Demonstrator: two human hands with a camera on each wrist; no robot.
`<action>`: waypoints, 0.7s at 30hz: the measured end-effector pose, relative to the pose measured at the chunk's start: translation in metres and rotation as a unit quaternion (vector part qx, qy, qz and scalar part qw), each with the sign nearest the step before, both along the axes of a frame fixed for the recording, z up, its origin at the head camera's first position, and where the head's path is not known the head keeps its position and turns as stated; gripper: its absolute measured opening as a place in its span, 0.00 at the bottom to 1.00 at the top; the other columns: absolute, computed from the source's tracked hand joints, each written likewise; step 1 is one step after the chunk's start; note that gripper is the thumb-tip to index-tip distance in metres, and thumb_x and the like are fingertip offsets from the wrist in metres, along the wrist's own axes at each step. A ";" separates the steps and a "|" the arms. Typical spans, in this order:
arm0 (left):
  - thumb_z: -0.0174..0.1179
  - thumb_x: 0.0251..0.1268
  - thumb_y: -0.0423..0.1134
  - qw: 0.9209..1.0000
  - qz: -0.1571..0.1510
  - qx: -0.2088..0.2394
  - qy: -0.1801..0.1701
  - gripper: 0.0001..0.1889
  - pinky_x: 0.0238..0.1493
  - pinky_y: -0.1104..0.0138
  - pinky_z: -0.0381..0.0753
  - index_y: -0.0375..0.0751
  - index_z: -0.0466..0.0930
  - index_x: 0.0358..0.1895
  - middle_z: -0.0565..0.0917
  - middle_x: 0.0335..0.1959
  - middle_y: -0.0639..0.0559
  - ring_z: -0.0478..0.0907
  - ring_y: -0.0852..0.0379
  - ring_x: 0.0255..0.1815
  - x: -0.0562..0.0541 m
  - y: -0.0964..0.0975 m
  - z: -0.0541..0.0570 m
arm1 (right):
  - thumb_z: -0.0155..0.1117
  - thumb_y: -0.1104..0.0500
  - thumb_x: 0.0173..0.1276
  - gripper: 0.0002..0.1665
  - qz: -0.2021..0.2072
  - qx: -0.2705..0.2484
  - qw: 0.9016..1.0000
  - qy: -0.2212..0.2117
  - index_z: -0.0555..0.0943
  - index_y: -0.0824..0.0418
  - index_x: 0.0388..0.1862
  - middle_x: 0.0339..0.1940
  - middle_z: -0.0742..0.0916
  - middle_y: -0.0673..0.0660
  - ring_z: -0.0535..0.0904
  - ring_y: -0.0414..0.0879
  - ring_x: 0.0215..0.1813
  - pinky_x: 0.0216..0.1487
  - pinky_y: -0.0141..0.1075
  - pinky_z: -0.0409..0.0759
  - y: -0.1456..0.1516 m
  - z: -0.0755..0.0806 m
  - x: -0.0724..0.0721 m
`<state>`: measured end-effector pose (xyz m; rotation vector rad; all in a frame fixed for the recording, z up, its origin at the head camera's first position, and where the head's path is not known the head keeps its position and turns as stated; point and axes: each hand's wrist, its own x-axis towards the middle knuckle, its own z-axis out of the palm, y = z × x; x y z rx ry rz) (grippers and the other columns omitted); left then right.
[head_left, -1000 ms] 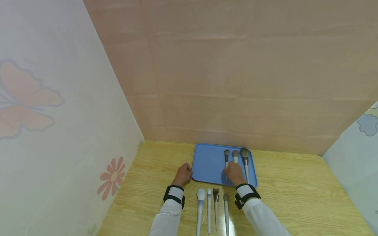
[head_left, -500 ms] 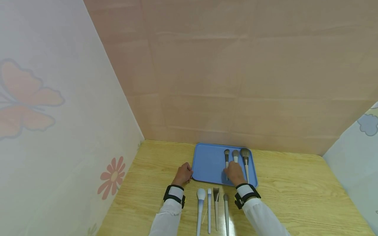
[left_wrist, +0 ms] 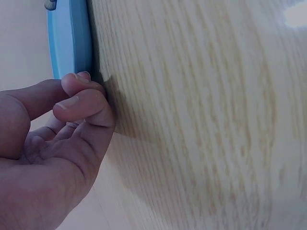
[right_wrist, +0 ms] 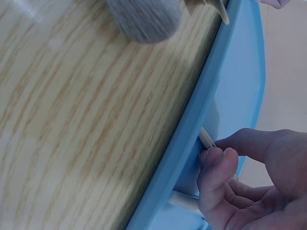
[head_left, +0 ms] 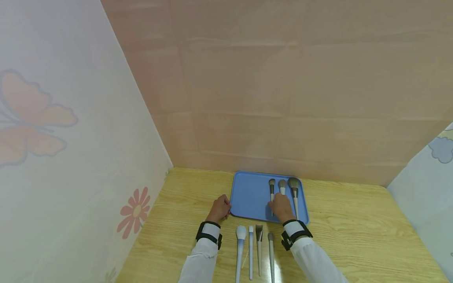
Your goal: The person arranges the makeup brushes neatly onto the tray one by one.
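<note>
A blue tray [head_left: 247, 196] lies at the back of the table with several makeup brushes on its right half. My left hand [head_left: 220, 208] is at its near left corner; in the left wrist view its curled fingers [left_wrist: 88, 105] and thumb hold the tray's corner. Over the tray's right half, my right hand [head_left: 282, 207] pinches the pale handle [right_wrist: 206, 138] of the leftmost makeup brush [head_left: 272, 184], which lies on the tray. The middle brush [head_left: 282, 184] is partly hidden under that hand. To the right lies a larger fluffy brush [head_left: 294, 188].
In front of the tray, several more brushes lie side by side on the wooden table [head_left: 354, 220]: a white-headed brush [head_left: 241, 236], a thin brush [head_left: 251, 243], a flat brush [head_left: 259, 236] and a grey brush [head_left: 271, 245]. A pinkish wall [head_left: 269, 98] rises directly behind the tray.
</note>
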<state>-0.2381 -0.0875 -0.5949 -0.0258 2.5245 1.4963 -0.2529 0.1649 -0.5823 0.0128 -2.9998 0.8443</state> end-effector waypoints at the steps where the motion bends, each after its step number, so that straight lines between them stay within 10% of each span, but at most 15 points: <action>1: 0.54 0.70 0.27 1.000 0.001 0.002 -0.001 0.05 0.15 0.72 0.66 0.33 0.70 0.34 0.77 0.18 0.44 0.70 0.57 0.15 0.000 0.000 0.000 | 0.66 0.66 0.62 0.24 0.001 0.000 1.000 0.000 0.65 0.59 0.13 0.10 0.75 0.55 0.71 0.45 0.15 0.18 0.35 0.65 0.000 0.000 0.000; 21: 0.54 0.70 0.26 1.000 -0.008 0.012 -0.005 0.06 0.14 0.73 0.66 0.35 0.69 0.33 0.77 0.18 0.46 0.70 0.58 0.14 -0.001 -0.002 -0.001 | 0.66 0.65 0.62 0.21 0.002 0.006 1.000 -0.004 0.68 0.61 0.14 0.11 0.77 0.55 0.71 0.45 0.16 0.18 0.35 0.65 0.001 -0.002 -0.001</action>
